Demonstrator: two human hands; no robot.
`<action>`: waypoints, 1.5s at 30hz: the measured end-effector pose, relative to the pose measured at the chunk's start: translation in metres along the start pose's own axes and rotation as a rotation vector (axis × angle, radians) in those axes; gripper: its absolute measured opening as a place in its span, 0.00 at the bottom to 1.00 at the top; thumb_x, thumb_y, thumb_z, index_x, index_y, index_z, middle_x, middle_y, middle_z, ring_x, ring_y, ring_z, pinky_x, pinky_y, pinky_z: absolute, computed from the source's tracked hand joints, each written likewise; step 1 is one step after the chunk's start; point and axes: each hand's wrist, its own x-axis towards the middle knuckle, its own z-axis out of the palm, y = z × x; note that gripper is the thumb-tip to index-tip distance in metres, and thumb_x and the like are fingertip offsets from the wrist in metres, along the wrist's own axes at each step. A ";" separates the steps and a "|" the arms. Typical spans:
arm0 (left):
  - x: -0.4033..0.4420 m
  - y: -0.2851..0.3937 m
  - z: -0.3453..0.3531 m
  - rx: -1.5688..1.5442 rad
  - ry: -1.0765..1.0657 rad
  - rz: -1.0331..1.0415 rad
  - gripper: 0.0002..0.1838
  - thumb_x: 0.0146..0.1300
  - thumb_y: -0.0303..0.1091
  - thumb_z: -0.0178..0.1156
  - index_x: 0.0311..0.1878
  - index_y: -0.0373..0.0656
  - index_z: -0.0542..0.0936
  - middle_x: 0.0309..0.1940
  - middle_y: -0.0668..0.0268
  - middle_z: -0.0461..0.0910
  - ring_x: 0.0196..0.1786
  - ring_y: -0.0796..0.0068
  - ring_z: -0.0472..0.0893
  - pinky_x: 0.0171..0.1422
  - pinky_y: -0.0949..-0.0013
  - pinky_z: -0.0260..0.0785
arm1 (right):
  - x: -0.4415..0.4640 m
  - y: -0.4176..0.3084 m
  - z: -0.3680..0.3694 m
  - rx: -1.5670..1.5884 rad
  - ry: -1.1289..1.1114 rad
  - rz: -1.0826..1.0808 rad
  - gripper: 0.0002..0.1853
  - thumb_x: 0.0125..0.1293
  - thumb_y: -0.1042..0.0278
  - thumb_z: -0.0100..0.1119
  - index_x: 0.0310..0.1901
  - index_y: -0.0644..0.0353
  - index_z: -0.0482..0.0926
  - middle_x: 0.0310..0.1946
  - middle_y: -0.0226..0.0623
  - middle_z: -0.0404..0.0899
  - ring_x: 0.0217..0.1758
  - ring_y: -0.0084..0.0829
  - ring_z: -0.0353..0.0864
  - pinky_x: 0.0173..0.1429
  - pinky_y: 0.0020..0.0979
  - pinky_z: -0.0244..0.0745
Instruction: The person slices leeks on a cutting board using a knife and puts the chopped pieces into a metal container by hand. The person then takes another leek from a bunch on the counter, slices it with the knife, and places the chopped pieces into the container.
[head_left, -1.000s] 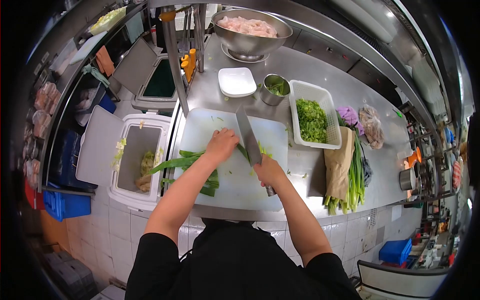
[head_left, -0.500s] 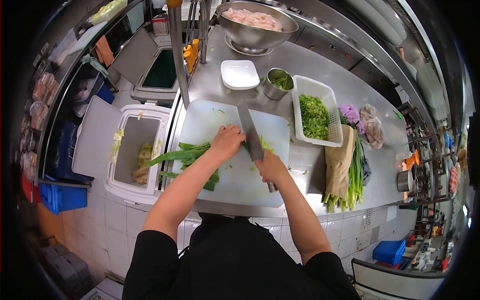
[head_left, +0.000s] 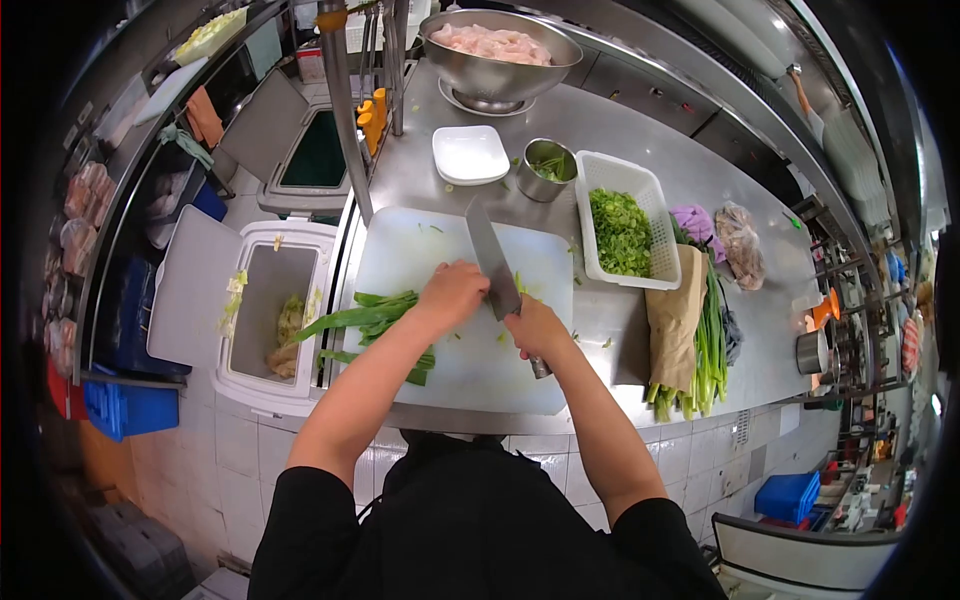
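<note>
My right hand (head_left: pixel 533 330) is wrapped round the handle of a broad kitchen knife (head_left: pixel 490 255), its blade slanting toward the far side of the white cutting board (head_left: pixel 410 240). Just left of the blade, my left hand (head_left: pixel 456 291) presses down with curled fingers on green onions (head_left: pixel 372 318). Their long leaves trail left under my forearm and over the board's edge; the part beneath my fingers is hidden. Small cut green pieces lie right of the blade, partly covered by my right hand.
Beyond the board stand white square dishes (head_left: pixel 470 156), a metal cup (head_left: pixel 546 168) and a steel bowl of pale meat (head_left: pixel 500 70). A white basket (head_left: pixel 597 230) holds chopped greens. Paper-wrapped green onions (head_left: pixel 675 320) lie to the right. An open bin (head_left: pixel 235 345) adjoins the counter's left side.
The view has shifted slightly. My left hand stays on the green onions and my right hand keeps the knife beside it, with little visible movement.
</note>
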 end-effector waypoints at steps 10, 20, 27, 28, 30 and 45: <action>0.001 -0.011 -0.004 0.016 0.070 -0.102 0.03 0.60 0.27 0.66 0.34 0.48 0.83 0.39 0.67 0.79 0.52 0.59 0.78 0.58 0.54 0.71 | -0.002 -0.003 -0.015 -0.006 -0.047 -0.044 0.20 0.69 0.65 0.51 0.56 0.71 0.75 0.26 0.47 0.84 0.18 0.39 0.84 0.28 0.40 0.81; -0.004 -0.006 0.010 0.018 0.106 -0.060 0.04 0.58 0.26 0.66 0.36 0.45 0.82 0.39 0.64 0.79 0.53 0.59 0.78 0.57 0.54 0.71 | -0.023 -0.013 -0.010 -0.068 -0.068 0.002 0.19 0.69 0.66 0.52 0.55 0.73 0.75 0.26 0.48 0.84 0.18 0.38 0.84 0.29 0.41 0.81; -0.005 0.003 0.013 0.024 0.141 -0.047 0.05 0.58 0.24 0.63 0.38 0.43 0.82 0.40 0.64 0.80 0.53 0.57 0.78 0.57 0.53 0.71 | 0.013 0.005 0.003 0.023 -0.010 -0.030 0.19 0.69 0.67 0.54 0.54 0.74 0.74 0.24 0.47 0.82 0.17 0.37 0.82 0.26 0.41 0.79; -0.005 0.001 0.014 0.053 0.120 -0.037 0.06 0.59 0.24 0.61 0.39 0.43 0.82 0.40 0.61 0.80 0.52 0.55 0.79 0.57 0.52 0.71 | 0.018 0.007 -0.001 0.080 -0.021 -0.040 0.18 0.69 0.67 0.54 0.53 0.73 0.74 0.23 0.46 0.81 0.16 0.36 0.81 0.26 0.40 0.79; -0.005 -0.013 0.005 0.092 0.103 -0.024 0.06 0.60 0.24 0.59 0.40 0.43 0.82 0.39 0.59 0.81 0.51 0.53 0.79 0.57 0.51 0.71 | 0.023 0.021 -0.001 0.185 -0.015 -0.078 0.16 0.69 0.68 0.55 0.51 0.71 0.75 0.21 0.42 0.79 0.15 0.33 0.79 0.24 0.38 0.77; -0.006 -0.072 -0.127 0.071 0.543 -0.314 0.20 0.69 0.31 0.63 0.63 0.44 0.81 0.54 0.55 0.83 0.59 0.49 0.80 0.64 0.53 0.73 | -0.106 0.106 -0.032 0.192 -0.274 0.062 0.19 0.69 0.60 0.64 0.53 0.66 0.80 0.19 0.35 0.77 0.16 0.28 0.77 0.22 0.32 0.74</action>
